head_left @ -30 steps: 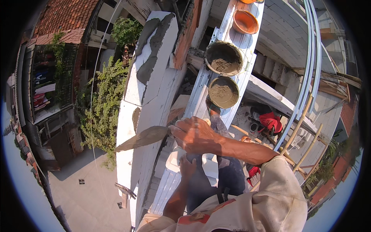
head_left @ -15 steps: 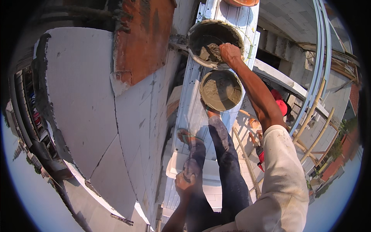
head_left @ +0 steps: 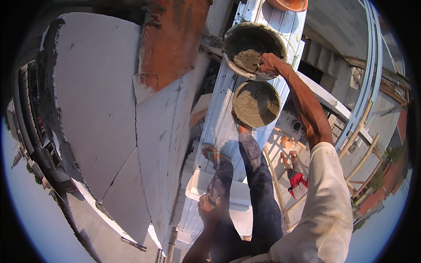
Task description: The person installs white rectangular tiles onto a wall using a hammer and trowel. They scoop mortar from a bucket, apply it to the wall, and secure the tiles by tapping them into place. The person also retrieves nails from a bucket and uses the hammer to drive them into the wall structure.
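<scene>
My right hand [head_left: 272, 64] reaches over a large dark bucket [head_left: 258, 36] and is closed on what looks like a trowel; its handle is hidden in my fist. Wet grey mortar [head_left: 247, 60] covers its blade, just inside the near rim. Directly nearer stands a smaller bucket [head_left: 258, 107], with mortar across its bottom. My left hand [head_left: 210, 206] lies against my left leg around the knee, fingers curled in; whether anything is inside them is hidden.
Both buckets stand on ribbed metal planks [head_left: 219, 116], where my feet also rest. A pale block wall [head_left: 96, 96] rises close on the left. Low on the right, another person in red [head_left: 298, 182] is below, near bamboo poles [head_left: 359, 127]. An orange basin [head_left: 289, 4] sits beyond the buckets.
My right hand has tilted and drawn the mortar-covered blade up toward the near rim. The view has shifted slightly left. The person below has moved, while my left hand stays on my leg.
</scene>
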A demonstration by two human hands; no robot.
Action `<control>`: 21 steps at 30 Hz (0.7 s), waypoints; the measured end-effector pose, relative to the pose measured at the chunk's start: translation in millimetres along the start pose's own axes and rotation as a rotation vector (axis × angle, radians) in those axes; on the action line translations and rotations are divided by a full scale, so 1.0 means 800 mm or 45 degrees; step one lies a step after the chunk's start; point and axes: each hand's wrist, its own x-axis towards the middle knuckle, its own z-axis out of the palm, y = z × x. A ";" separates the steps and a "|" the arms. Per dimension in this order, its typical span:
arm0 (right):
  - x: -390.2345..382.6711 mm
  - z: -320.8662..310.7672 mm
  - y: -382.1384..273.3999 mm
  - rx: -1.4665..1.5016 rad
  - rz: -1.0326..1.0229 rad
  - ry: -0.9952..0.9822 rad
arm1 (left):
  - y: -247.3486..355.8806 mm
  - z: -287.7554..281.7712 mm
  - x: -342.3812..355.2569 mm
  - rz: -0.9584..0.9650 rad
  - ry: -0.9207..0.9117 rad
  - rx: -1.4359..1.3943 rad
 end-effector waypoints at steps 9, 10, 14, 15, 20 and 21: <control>-0.185 -0.037 -0.119 0.811 -0.014 0.521 | -0.009 -0.019 0.004 0.059 -0.013 -0.019; -0.209 -0.049 -0.158 0.908 0.020 0.468 | -0.011 -0.024 0.002 0.041 -0.044 0.000; -0.312 -0.087 -0.307 1.158 -0.236 0.387 | -0.062 -0.009 0.000 0.203 -0.047 -0.112; -0.335 -0.103 -0.345 1.197 -0.324 0.385 | -0.073 -0.005 -0.002 0.251 -0.018 -0.149; -0.419 -0.163 -0.492 0.478 -0.723 0.800 | -0.094 -0.026 -0.026 0.193 -0.137 -0.215; -0.434 -0.176 -0.520 0.336 -0.724 0.812 | -0.108 -0.016 -0.023 0.192 -0.150 -0.216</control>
